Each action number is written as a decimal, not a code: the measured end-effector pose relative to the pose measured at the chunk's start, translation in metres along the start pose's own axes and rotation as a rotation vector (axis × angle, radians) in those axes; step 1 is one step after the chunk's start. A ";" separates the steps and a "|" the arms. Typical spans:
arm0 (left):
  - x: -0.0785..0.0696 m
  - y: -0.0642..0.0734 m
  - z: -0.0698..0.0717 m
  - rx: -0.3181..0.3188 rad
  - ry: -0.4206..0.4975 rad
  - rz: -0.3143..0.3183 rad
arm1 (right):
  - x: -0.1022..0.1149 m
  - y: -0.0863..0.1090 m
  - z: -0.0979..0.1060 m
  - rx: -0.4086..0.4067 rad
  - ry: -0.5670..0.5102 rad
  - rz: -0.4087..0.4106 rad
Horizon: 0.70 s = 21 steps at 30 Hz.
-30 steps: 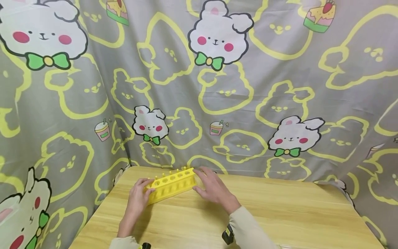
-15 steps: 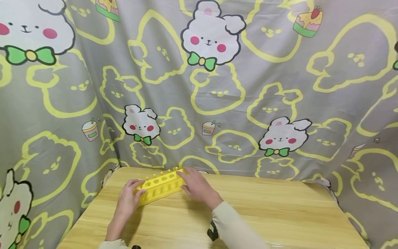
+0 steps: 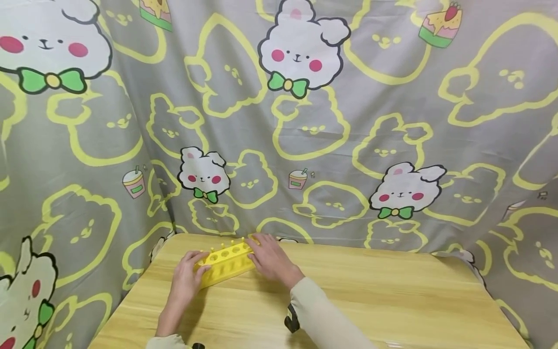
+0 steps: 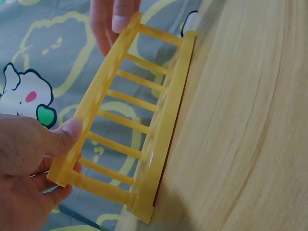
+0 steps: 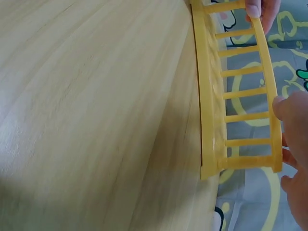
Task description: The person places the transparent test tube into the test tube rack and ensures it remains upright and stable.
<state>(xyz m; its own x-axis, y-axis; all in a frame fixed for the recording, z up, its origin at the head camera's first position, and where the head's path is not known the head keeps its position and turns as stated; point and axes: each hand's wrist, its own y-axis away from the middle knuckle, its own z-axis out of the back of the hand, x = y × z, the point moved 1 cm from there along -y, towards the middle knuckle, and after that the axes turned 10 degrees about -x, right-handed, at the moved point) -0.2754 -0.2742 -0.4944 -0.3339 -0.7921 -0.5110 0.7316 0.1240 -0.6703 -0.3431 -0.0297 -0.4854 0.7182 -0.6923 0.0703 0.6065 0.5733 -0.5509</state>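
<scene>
A yellow plastic test tube rack [image 3: 226, 269] stands upright at the back left of the table, with a row of round holes along its top and small pegs at the back edge. My left hand [image 3: 185, 276] grips its left end; in the left wrist view that hand's thumb [image 4: 71, 129] lies on the top rail. At the other end my right hand [image 3: 271, 257] holds the rack by its top, hiding the right corner in the head view. In the right wrist view the right hand's fingertips [image 5: 288, 156] reach behind the top rail. I see no tubes in the holes.
The wooden table [image 3: 383, 295] ends at a grey patterned curtain [image 3: 322, 160] close behind the rack, with more curtain at the left and right. A small clear object [image 3: 394, 345] shows at the bottom edge of the head view.
My right hand has moved left and further over the rack's right end, covering more of it. The left hand keeps its hold. The head view has shifted slightly.
</scene>
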 end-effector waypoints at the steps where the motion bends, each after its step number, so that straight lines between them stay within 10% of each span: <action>1: -0.001 0.001 -0.001 0.002 0.001 0.001 | 0.000 0.000 -0.001 -0.003 -0.004 0.001; 21: -0.003 0.002 -0.001 0.026 -0.013 0.030 | 0.003 -0.004 -0.014 -0.074 -0.133 -0.086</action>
<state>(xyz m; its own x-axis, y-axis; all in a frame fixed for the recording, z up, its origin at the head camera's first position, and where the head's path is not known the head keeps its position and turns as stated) -0.2739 -0.2709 -0.4948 -0.3041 -0.7959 -0.5236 0.7564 0.1324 -0.6406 -0.3486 -0.0399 -0.4940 0.7065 -0.6706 0.2262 0.6442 0.4772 -0.5977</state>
